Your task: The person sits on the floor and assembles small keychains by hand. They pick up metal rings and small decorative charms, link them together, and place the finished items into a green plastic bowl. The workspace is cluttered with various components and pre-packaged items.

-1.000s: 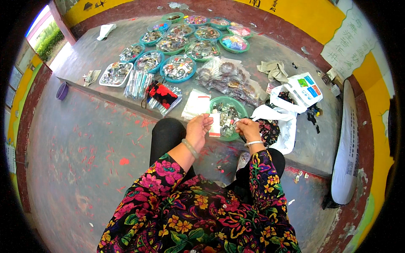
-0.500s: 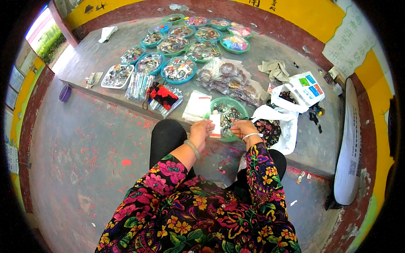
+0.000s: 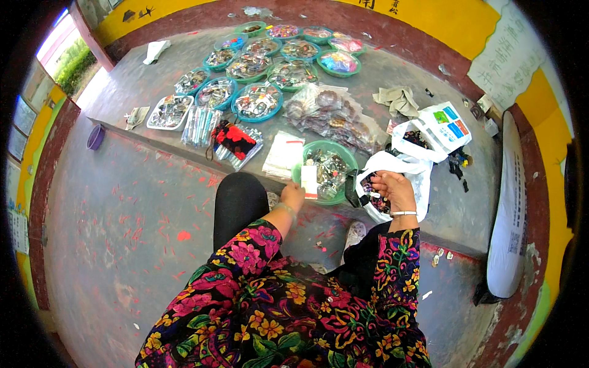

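My left hand (image 3: 293, 195) is closed on the edge of a small white packet (image 3: 308, 182) with a red strip along its bottom. The packet overlaps the near left of a green basin (image 3: 332, 201) filled with small, shiny bagged pieces. My right hand (image 3: 396, 189) hovers over an open white plastic bag (image 3: 419, 195) that contains dark, multicoloured small pieces. Its fingers are pinched together, but what they hold, if anything, is too small to make out. Between basin and bag is a dark strip-like object (image 3: 351, 187). A stack of flat white packets (image 3: 284, 154) lies left of the basin.
Several filled basins (image 3: 259, 103) and a white tray (image 3: 170, 113) cover the raised concrete ledge (image 3: 178, 67). Clear bags of brown round pieces (image 3: 337, 116) lie behind the green basin. A red-and-black pouch (image 3: 235, 141) rests on packets at left. A second white bag (image 3: 445, 130) stands at right.
My right hand has moved right, from the green basin to above the white bag. My left hand has shifted slightly down and left, still with the white packet. The dark strip now shows beside the basin.
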A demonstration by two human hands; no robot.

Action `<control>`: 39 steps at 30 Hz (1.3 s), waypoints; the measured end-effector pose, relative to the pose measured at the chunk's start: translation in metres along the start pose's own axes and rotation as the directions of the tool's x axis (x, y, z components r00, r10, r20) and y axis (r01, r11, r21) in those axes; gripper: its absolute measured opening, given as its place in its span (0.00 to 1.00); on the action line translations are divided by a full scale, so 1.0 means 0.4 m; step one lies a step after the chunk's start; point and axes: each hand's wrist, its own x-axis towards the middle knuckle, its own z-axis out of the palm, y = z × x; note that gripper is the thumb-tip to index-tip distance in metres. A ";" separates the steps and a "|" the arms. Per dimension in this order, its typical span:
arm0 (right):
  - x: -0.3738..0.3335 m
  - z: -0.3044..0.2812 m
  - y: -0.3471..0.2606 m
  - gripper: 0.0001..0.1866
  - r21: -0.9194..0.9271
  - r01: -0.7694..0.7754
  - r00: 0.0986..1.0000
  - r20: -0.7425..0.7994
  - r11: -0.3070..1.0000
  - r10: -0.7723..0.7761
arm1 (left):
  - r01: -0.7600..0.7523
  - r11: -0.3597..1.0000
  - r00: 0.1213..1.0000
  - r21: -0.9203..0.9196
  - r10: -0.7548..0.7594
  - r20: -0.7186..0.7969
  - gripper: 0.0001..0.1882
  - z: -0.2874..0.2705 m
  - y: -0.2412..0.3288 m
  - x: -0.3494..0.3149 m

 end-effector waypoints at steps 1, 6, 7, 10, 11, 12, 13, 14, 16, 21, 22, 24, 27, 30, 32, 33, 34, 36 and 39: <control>-0.003 -0.004 0.001 0.10 0.002 0.003 1.000 0.004 1.000 -0.003 | 0.014 1.000 1.000 0.007 -0.014 -0.022 0.19 -0.001 0.014 0.000; -0.006 0.022 -0.003 0.10 -0.079 -0.042 0.999 0.005 0.996 0.042 | 0.018 0.998 0.989 0.056 -0.010 -0.146 0.19 0.043 0.004 0.037; -0.003 0.024 0.001 0.10 -0.117 -0.030 0.999 0.007 0.993 0.031 | 0.002 0.997 0.994 0.074 0.007 -0.110 0.20 0.045 0.010 0.037; 0.012 0.034 0.007 0.11 -0.145 -0.024 0.998 0.047 0.989 0.031 | -0.005 0.996 1.000 0.091 0.004 0.016 0.22 0.026 0.054 0.025; 0.013 0.039 0.002 0.11 -0.151 -0.030 0.998 0.045 0.988 0.037 | -0.009 0.996 1.000 0.087 0.009 0.001 0.22 0.026 0.067 0.023; 0.012 0.046 -0.005 0.11 -0.161 -0.033 0.998 0.052 0.986 0.041 | -0.013 0.996 1.000 0.083 0.014 -0.014 0.21 0.029 0.075 0.021; 0.011 0.052 -0.007 0.11 -0.170 -0.035 0.997 0.056 0.985 0.045 | -0.018 0.997 0.999 0.079 0.020 -0.028 0.21 0.028 0.086 0.017; 0.021 0.049 0.002 0.10 -0.178 -0.033 0.996 0.076 0.983 0.047 | 0.032 0.993 0.997 0.116 -0.040 0.068 0.23 0.006 0.122 0.010; 0.017 0.066 -0.002 0.10 -0.204 -0.046 0.995 0.078 0.978 0.063 | 0.054 0.993 0.994 0.103 -0.064 0.091 0.24 0.022 0.108 0.033; 0.026 0.084 -0.002 0.10 -0.232 -0.054 0.992 0.096 0.971 0.078 | 0.121 0.988 0.990 0.095 -0.126 0.056 0.29 0.060 0.071 0.076; 0.026 0.084 -0.003 0.10 -0.254 -0.049 0.992 0.104 0.966 0.077 | 0.138 0.989 0.989 0.045 -0.140 0.047 0.30 0.065 0.065 0.084; 0.031 0.086 0.004 0.10 -0.253 -0.049 0.990 0.113 0.966 0.080 | 0.145 0.988 0.989 -0.055 -0.147 -0.024 0.31 0.078 0.052 0.092; 0.038 0.074 0.012 0.11 -0.258 -0.059 0.990 0.106 0.964 0.089 | 0.095 0.982 0.987 -0.166 -0.115 -0.115 0.28 0.084 0.066 0.079; 0.041 0.082 0.011 0.11 -0.267 -0.071 0.990 0.102 0.961 0.101 | 0.069 0.919 0.997 -0.388 -0.070 0.011 0.19 0.085 0.057 0.093; 0.045 0.081 0.012 0.11 -0.245 -0.077 0.990 0.098 0.967 0.104 | 0.144 0.700 0.980 -0.699 -0.003 0.199 0.13 0.069 0.090 0.092; 0.046 0.083 0.014 0.11 -0.235 -0.070 0.991 0.094 0.970 0.094 | 0.165 0.683 0.972 -0.711 0.011 0.236 0.12 0.063 0.103 0.084; 0.044 0.079 0.015 0.11 -0.222 -0.061 0.994 0.077 0.973 0.080 | 0.187 0.670 0.958 -0.718 0.036 0.283 0.12 0.024 0.169 0.043; 0.053 0.085 0.024 0.11 -0.221 -0.048 0.998 0.033 0.974 0.056 | 0.225 0.616 0.939 -0.755 0.071 0.338 0.11 -0.036 0.255 -0.028; 0.050 0.112 0.026 0.12 -0.200 0.037 0.999 0.017 0.979 -0.034 | 0.171 0.630 0.889 -0.758 0.233 0.394 0.10 -0.076 0.283 -0.081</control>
